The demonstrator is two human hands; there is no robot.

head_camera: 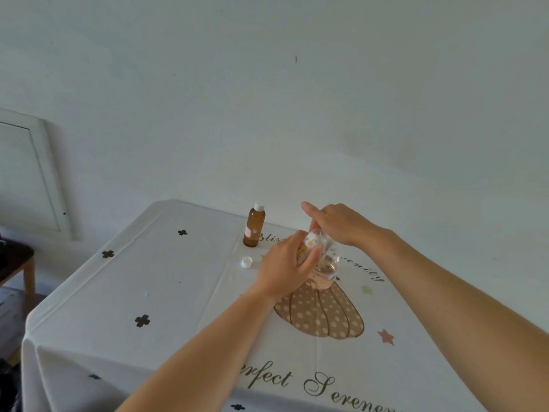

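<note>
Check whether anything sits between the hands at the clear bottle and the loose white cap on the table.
Nothing visible does. The white cap lies on bare tablecloth just left of the left hand, which grips the clear bottle. The brown bottle stands farther back, off that path.

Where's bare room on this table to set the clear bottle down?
Bare tablecloth left of the loose white cap, and over the dotted skirt print nearer you. Crowded around the brown bottle, cap and clear bottle.

Amber bottle (254, 228), white cap (246, 262); white tablecloth (166, 292), black clovers.
</note>
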